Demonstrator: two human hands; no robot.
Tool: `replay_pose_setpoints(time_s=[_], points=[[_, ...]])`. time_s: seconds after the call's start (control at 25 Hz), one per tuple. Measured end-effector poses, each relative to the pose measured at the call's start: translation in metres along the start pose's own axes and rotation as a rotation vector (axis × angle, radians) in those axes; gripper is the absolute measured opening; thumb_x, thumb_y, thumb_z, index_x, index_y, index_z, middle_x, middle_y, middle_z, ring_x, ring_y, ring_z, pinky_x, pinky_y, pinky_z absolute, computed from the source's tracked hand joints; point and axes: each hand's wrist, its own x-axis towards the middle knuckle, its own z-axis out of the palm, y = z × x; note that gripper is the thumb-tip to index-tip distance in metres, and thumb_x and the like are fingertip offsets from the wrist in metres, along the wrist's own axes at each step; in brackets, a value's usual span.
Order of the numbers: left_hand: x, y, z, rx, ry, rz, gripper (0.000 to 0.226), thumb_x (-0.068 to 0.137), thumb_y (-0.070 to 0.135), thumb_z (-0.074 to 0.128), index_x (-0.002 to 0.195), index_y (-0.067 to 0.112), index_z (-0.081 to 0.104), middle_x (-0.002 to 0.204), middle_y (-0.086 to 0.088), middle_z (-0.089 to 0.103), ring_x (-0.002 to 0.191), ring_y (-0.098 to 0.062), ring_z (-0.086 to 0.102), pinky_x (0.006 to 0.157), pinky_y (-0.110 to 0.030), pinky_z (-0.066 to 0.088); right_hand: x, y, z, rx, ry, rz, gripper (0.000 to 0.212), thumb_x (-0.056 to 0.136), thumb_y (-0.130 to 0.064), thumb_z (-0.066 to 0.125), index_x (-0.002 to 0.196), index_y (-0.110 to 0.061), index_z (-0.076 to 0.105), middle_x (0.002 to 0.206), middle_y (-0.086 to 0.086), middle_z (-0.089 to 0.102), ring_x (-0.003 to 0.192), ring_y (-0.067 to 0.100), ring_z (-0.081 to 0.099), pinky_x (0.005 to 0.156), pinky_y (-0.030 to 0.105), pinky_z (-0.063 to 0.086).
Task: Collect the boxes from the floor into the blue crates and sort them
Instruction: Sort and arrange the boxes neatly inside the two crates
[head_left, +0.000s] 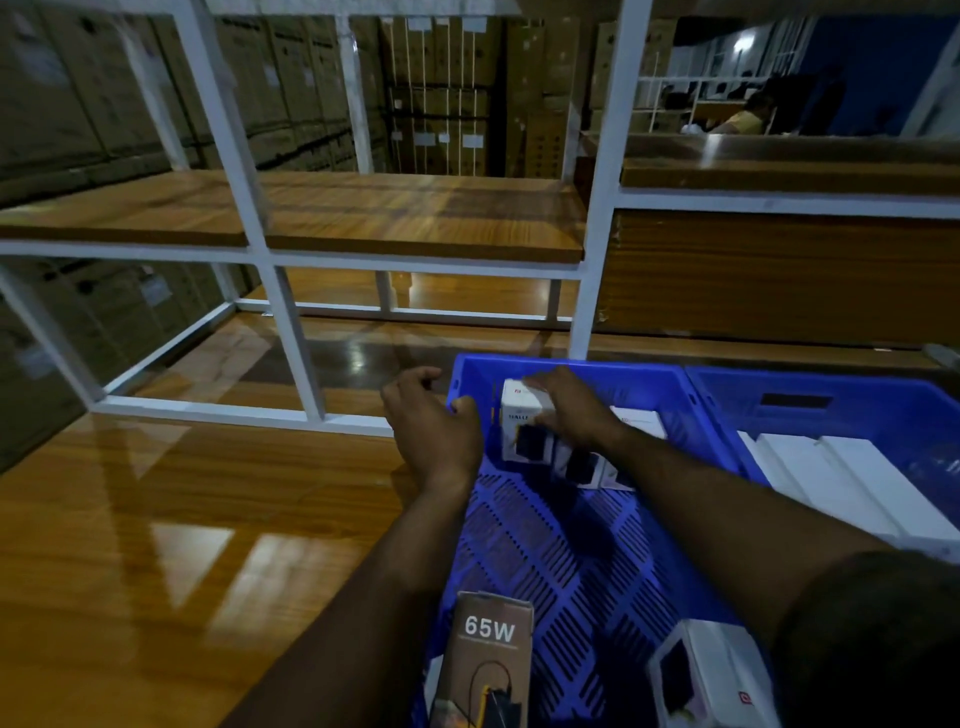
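Observation:
A blue slotted crate (566, 551) stands on the wooden floor in front of me. My right hand (571, 410) grips a small white charger box (519, 415) at the crate's far left corner, next to other white boxes (587, 467). My left hand (431, 421) hangs over the crate's left rim with loosely curled fingers and holds nothing. A brown "65W" box (488, 654) and a white box (711, 675) lie at the near end. A second blue crate (831, 410) on the right holds long white boxes (841, 483).
A white metal shelf frame (291, 332) with wooden boards rises just beyond the crates. Glossy wooden floor (156, 545) spreads out to the left. Stacks of brown cartons (441, 93) fill the background, and a person sits far off at the right.

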Motion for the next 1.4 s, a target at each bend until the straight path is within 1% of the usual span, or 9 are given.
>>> replay_pose_setpoints(time_s=[0.32, 0.44, 0.56, 0.64, 0.76, 0.92, 1.04, 1.16, 1.4], points=[[0.005, -0.004, 0.007, 0.061, -0.040, 0.020, 0.033, 0.075, 0.013, 0.068, 0.105, 0.020, 0.058, 0.118, -0.005, 0.051, 0.108, -0.026, 0.055, 0.087, -0.043, 0.052, -0.012, 0.026, 0.050, -0.543, 0.165, -0.068, 0.055, 0.084, -0.023, 0.072, 0.136, -0.026, 0.056, 0.115, 0.008, 0.053, 0.114, 0.031, 0.050, 0.084, 0.041, 0.042], [0.005, -0.003, 0.008, 0.085, -0.055, 0.006, 0.030, 0.077, 0.015, 0.068, 0.104, 0.023, 0.058, 0.118, -0.003, 0.051, 0.108, -0.024, 0.056, 0.087, -0.047, 0.053, -0.016, 0.023, 0.056, -0.559, 0.172, -0.025, 0.065, 0.080, -0.016, 0.072, 0.141, -0.025, 0.050, 0.119, 0.008, 0.053, 0.115, 0.032, 0.050, 0.086, 0.041, 0.041], [0.003, 0.000, 0.007, 0.101, -0.068, 0.006, 0.028, 0.078, 0.015, 0.068, 0.102, 0.025, 0.059, 0.118, -0.002, 0.052, 0.109, -0.022, 0.056, 0.088, -0.048, 0.053, -0.013, 0.019, 0.041, -0.529, 0.003, 0.006, 0.076, 0.084, -0.022, 0.068, 0.151, -0.025, 0.032, 0.136, 0.009, 0.043, 0.130, 0.033, 0.038, 0.100, 0.045, 0.036], [0.002, 0.002, 0.006, 0.099, -0.078, 0.011, 0.025, 0.078, 0.014, 0.067, 0.101, 0.024, 0.061, 0.116, -0.002, 0.054, 0.109, -0.024, 0.057, 0.088, -0.048, 0.053, -0.016, 0.012, 0.026, -0.409, -0.099, 0.081, 0.081, 0.088, -0.030, 0.066, 0.155, -0.023, 0.022, 0.147, 0.011, 0.037, 0.139, 0.033, 0.030, 0.109, 0.050, 0.032], [0.002, 0.003, 0.005, 0.083, -0.110, 0.005, 0.020, 0.081, 0.013, 0.067, 0.097, 0.025, 0.061, 0.114, -0.001, 0.056, 0.107, -0.025, 0.059, 0.088, -0.046, 0.053, -0.041, -0.004, 0.007, -0.206, -0.084, 0.165, 0.086, 0.089, -0.038, 0.067, 0.157, -0.019, 0.017, 0.153, 0.011, 0.035, 0.141, 0.035, 0.030, 0.110, 0.052, 0.035], [0.001, 0.002, 0.002, 0.001, -0.147, -0.045, 0.015, 0.085, 0.015, 0.066, 0.093, 0.027, 0.060, 0.110, 0.001, 0.060, 0.102, -0.022, 0.063, 0.083, -0.038, 0.052, -0.104, -0.069, -0.031, 0.252, -0.223, 0.303, 0.048, 0.094, -0.049, 0.059, 0.130, -0.019, 0.056, 0.128, 0.002, 0.060, 0.112, 0.024, 0.060, 0.093, 0.040, 0.053], [0.003, 0.001, 0.001, -0.050, -0.147, -0.102, 0.013, 0.086, 0.014, 0.065, 0.093, 0.025, 0.061, 0.111, -0.001, 0.065, 0.102, -0.021, 0.063, 0.078, -0.031, 0.044, -0.160, -0.125, -0.049, 0.500, -0.513, 0.296, 0.050, 0.092, -0.059, 0.054, 0.113, -0.015, 0.063, 0.109, 0.003, 0.067, 0.096, 0.016, 0.066, 0.084, 0.037, 0.060], [0.001, 0.003, 0.000, -0.075, -0.142, -0.100, 0.014, 0.087, 0.014, 0.064, 0.092, 0.025, 0.060, 0.109, -0.003, 0.067, 0.101, -0.022, 0.064, 0.076, -0.029, 0.041, -0.194, -0.154, -0.046, 0.555, -0.682, 0.260, 0.058, 0.086, -0.063, 0.060, 0.111, -0.010, 0.062, 0.096, 0.003, 0.061, 0.083, 0.012, 0.058, 0.078, 0.033, 0.056], [-0.013, 0.010, 0.004, -0.107, -0.238, 0.056, 0.013, 0.089, 0.011, 0.063, 0.092, 0.023, 0.059, 0.111, -0.005, 0.063, 0.100, -0.021, 0.062, 0.077, -0.025, 0.040, -0.210, -0.159, -0.026, 0.553, -0.580, 0.344, 0.051, 0.073, -0.056, 0.079, 0.105, -0.019, 0.064, 0.093, -0.002, 0.066, 0.081, 0.012, 0.059, 0.071, 0.031, 0.047]])
